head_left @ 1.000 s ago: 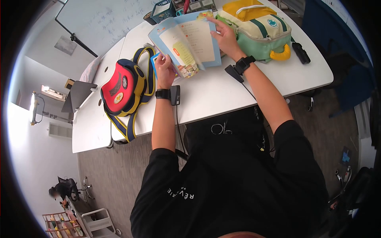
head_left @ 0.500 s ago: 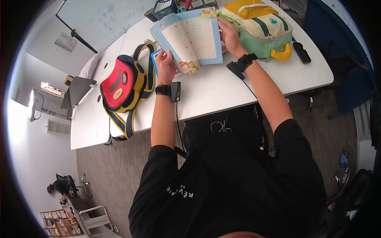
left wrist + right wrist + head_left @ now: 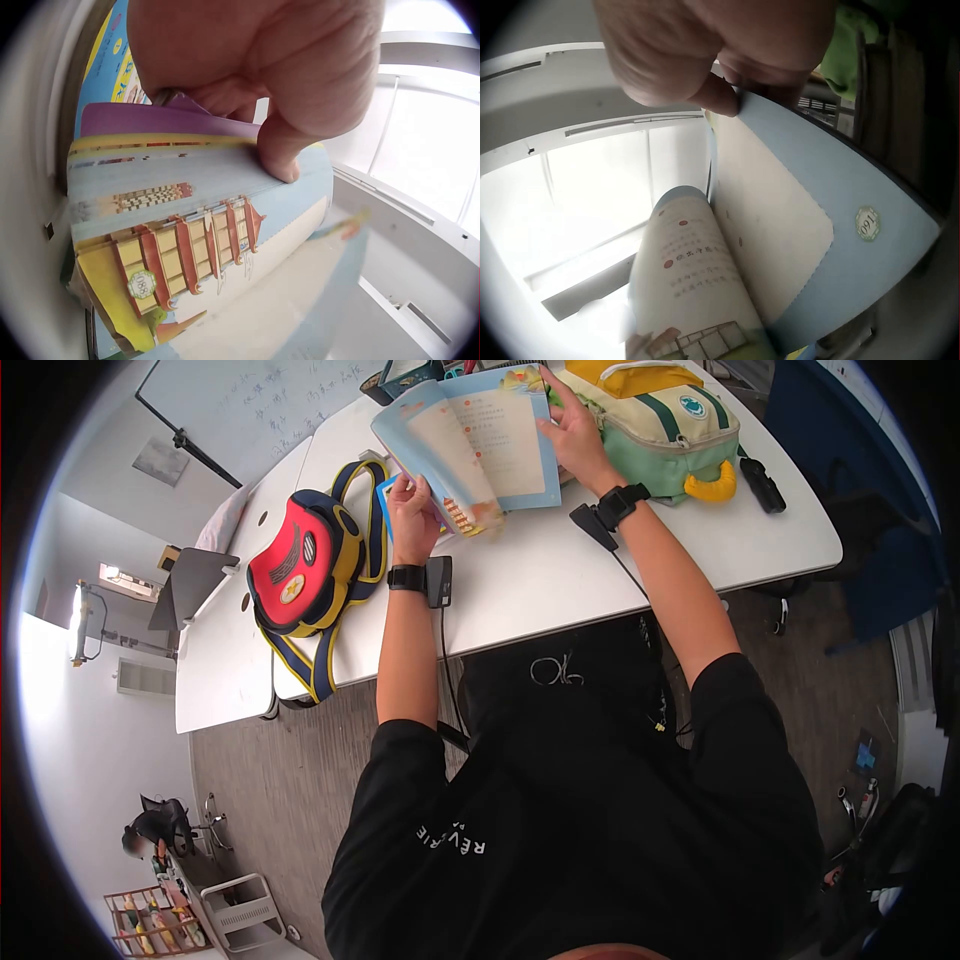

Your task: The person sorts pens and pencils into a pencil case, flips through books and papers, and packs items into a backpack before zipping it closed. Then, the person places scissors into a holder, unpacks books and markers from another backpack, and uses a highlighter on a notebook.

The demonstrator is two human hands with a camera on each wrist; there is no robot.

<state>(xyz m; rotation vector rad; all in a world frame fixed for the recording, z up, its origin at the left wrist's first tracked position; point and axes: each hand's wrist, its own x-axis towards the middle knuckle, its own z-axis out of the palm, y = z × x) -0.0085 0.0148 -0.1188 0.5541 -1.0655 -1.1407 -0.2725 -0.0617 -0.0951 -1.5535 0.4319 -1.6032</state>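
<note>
An open picture book (image 3: 520,445) with light blue page borders is held up over the table, between both hands. My left hand (image 3: 413,525) grips its left side. In the left wrist view, the thumb (image 3: 281,161) presses on a bent stack of pages, over a purple cover edge (image 3: 150,118). My right hand (image 3: 580,445) pinches the right edge near the upper corner, its thumb (image 3: 718,97) on the page in the right wrist view. A curved, blurred page (image 3: 468,465) stands near the middle of the book. Behind the left hand shows a blue printed cover (image 3: 105,64), partly hidden.
To the left lies a red and navy backpack (image 3: 290,565) with yellow-trimmed straps. A green, cream and yellow backpack (image 3: 670,435) sits at the right, beside a black object (image 3: 762,485). A dark basket (image 3: 405,378) stands behind the book on the white table (image 3: 530,585).
Pages have shifted and curled on the left side, and one is blurred in motion now. The right hand went lower along the right edge, then came back up to the corner.
</note>
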